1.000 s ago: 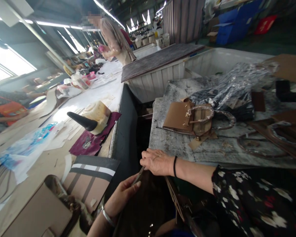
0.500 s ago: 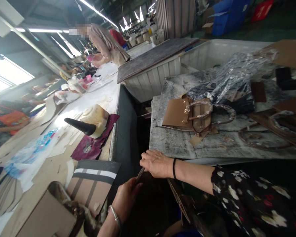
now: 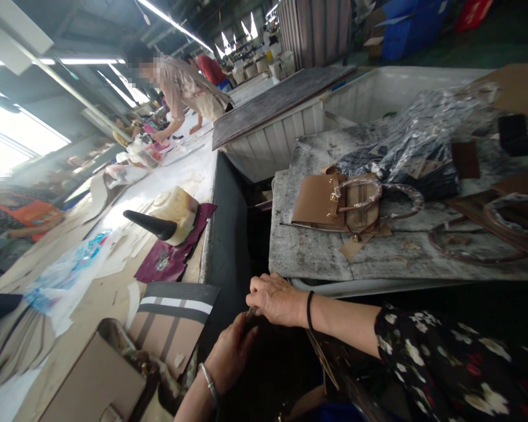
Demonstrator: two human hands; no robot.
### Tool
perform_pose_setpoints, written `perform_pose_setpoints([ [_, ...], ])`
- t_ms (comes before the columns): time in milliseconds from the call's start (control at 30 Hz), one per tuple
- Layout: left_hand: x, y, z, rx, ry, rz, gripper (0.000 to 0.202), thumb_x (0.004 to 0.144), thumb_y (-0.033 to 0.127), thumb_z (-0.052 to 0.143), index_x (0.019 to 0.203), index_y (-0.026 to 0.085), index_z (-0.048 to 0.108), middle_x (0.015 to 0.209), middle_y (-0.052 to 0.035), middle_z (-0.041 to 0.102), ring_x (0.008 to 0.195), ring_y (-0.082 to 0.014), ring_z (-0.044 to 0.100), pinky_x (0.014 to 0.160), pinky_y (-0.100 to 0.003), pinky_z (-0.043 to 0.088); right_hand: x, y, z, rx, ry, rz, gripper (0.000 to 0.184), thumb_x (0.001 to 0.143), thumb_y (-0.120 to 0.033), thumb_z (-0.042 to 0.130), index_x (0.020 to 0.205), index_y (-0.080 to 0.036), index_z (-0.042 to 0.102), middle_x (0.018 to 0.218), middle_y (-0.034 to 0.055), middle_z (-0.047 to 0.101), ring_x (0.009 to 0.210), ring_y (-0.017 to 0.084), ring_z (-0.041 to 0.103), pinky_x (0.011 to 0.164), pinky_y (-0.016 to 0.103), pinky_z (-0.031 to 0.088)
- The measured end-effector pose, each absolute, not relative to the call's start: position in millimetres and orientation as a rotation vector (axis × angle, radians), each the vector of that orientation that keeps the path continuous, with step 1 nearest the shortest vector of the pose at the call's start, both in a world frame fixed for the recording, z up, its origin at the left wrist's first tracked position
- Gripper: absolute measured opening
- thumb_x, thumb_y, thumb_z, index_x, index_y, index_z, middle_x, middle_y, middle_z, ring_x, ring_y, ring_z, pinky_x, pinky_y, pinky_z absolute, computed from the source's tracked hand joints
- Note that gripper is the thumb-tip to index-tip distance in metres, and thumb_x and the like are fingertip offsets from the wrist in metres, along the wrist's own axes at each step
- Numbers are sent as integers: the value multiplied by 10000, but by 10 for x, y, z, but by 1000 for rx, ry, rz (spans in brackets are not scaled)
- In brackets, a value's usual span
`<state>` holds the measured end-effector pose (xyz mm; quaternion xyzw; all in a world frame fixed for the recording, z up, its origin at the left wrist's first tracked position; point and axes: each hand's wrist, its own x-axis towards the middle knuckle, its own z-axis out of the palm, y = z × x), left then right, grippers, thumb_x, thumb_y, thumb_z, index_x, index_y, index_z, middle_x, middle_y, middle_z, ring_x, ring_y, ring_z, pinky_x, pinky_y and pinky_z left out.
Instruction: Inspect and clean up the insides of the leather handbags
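Observation:
My left hand (image 3: 231, 354) and my right hand (image 3: 275, 299) meet low in the dark gap between the two tables. Both are closed on the top edge of a dark brown bag (image 3: 286, 366) that hangs below them, mostly in shadow. The right wrist wears a thin black band, the left a silver bangle. A thin flat strip (image 3: 249, 316) shows between the two hands. A tan handbag (image 3: 338, 202) with wrapped handles lies on the grey worktable (image 3: 317, 255) just beyond my right hand.
A long bench (image 3: 114, 293) on the left carries a black shoe form (image 3: 149, 224), maroon leather (image 3: 167, 258), a striped panel (image 3: 171, 319) and paper pieces. Plastic-wrapped bags (image 3: 413, 146) and a white tub (image 3: 290, 140) stand behind. A person (image 3: 180, 88) leans over the far bench.
My left hand has curled tighter and moved up under my right hand. The person at the far bench has bent down over it.

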<state>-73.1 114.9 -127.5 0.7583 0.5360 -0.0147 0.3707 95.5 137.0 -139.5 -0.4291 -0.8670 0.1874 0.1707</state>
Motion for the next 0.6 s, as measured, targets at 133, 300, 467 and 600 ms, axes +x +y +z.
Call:
perform_pose_setpoints([
  [133, -779, 1164, -1339, 1937, 1402, -38, 265, 807, 284, 310, 962, 148, 476, 898, -109, 619, 832, -206, 573, 750, -311, 417, 961, 1360, -1389, -1235, -2419, 620, 50, 765, -244, 559, 790, -207, 581, 915, 29, 519, 824, 176, 470, 655, 297, 340],
  [300, -762, 1156, -1382, 1804, 1356, 87, 304, 799, 369, 348, 913, 135, 505, 825, -91, 597, 813, -205, 547, 718, -290, 419, 953, 1384, -1399, -1273, -2387, 654, 44, 745, -239, 586, 755, -201, 568, 892, 22, 527, 845, 183, 476, 665, 301, 335],
  [467, -737, 1148, -1402, 1560, 1334, 219, 406, 730, 507, 450, 814, 119, 532, 766, -69, 588, 717, -184, 519, 643, -274, 423, 941, 1398, -1392, -1294, -2394, 678, 46, 740, -239, 593, 753, -202, 568, 878, 22, 523, 846, 184, 477, 665, 301, 339],
  [600, -718, 1146, -1367, 1367, 1311, 292, 490, 635, 588, 550, 758, 113, 561, 695, -30, 573, 667, -156, 499, 605, -252, 406, 933, 1407, -1371, -1313, -2415, 667, 50, 735, -239, 596, 759, -201, 573, 881, 31, 521, 846, 192, 478, 652, 301, 347],
])
